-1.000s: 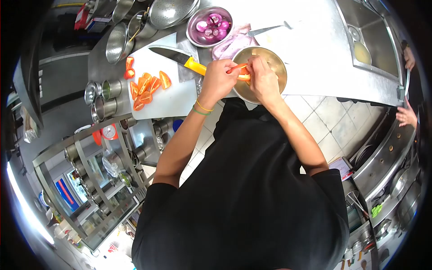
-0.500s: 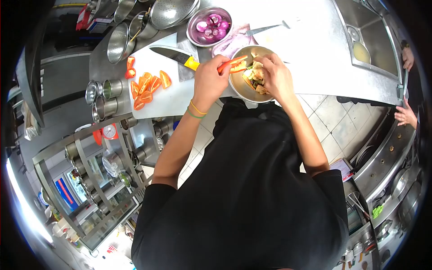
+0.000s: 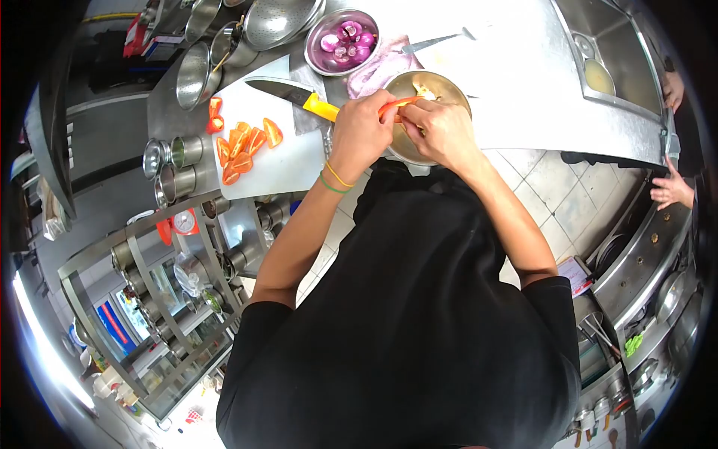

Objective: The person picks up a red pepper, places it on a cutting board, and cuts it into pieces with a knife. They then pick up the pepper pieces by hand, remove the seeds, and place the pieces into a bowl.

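Observation:
My left hand (image 3: 364, 129) is closed on an orange-red pepper piece (image 3: 401, 103), over the left rim of a metal bowl (image 3: 451, 86). My right hand (image 3: 443, 129) reaches across the bowl, fingers bent in against the same piece. Pale pepper scraps (image 3: 425, 90) show in the bowl past my fingers; my hands cover much of its inside. A knife (image 3: 288, 93) with a yellow handle lies at the cutting board's edge, its handle end meeting my left hand. Several cut pepper pieces (image 3: 243, 146) rest on the white cutting board (image 3: 288, 161).
Behind the bowl stand a bowl of peeled red onions (image 3: 345, 46), a pinkish cloth (image 3: 381, 66) and a metal tool (image 3: 437, 41). Colanders (image 3: 278, 19) and small steel pots (image 3: 178, 179) sit leftward. A sink (image 3: 624, 56) is at right, near another person's hand (image 3: 673, 188).
My right hand has come up out of the scraps in the bowl and moved left to the pepper piece. My left hand has shifted slightly right, still holding that piece.

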The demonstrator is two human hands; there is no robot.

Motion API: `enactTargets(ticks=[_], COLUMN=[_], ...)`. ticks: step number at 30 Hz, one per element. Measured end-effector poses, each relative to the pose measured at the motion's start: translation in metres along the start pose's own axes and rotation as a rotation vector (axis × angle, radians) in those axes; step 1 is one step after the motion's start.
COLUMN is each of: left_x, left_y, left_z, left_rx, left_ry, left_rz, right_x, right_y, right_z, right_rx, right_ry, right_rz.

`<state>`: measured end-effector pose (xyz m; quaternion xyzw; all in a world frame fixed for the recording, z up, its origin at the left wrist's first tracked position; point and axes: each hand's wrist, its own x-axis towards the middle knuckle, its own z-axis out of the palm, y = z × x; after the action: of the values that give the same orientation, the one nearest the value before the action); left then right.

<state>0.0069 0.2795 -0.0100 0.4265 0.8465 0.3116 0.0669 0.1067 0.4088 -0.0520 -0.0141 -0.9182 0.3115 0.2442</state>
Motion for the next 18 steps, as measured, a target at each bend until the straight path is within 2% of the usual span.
enactTargets(ticks=[3,6,8,11,13,15,17,18], left_x=[-0.001,-0.001,0.0,-0.001,-0.007,-0.005,-0.005,-0.005], left_y=[0.0,0.002,0.002,-0.009,-0.011,-0.005,-0.003,-0.004], left_z=[0.0,-0.001,-0.004,-0.004,-0.008,-0.009,-0.007,-0.006], left_rx=[0.006,-0.027,0.001,0.029,0.035,0.047,0.017,-0.016], left_ry=[-0.01,0.012,0.038,0.091,0.107,0.065,0.081,0.069], left_rz=[-0.032,-0.074,-0.077,-0.083,-0.083,-0.108,-0.098,-0.13], right_x=[0.0,0.001,0.002,-0.011,-0.015,-0.012,-0.012,-0.012], right_y=[0.002,0.001,0.002,0.041,0.042,0.043,0.042,0.04], right_z=[0.006,0.012,0.01,0.024,0.017,0.01,-0.001,-0.001], right_rx=[0.017,0.063,0.219,0.575,0.646,0.595,0.298,0.21], right_ry=[-0.001,0.1,0.105,0.248,0.215,0.177,0.017,0.007], right_rz=[-0.01,0.053,0.433,0.614,0.661,0.676,0.594,0.546])
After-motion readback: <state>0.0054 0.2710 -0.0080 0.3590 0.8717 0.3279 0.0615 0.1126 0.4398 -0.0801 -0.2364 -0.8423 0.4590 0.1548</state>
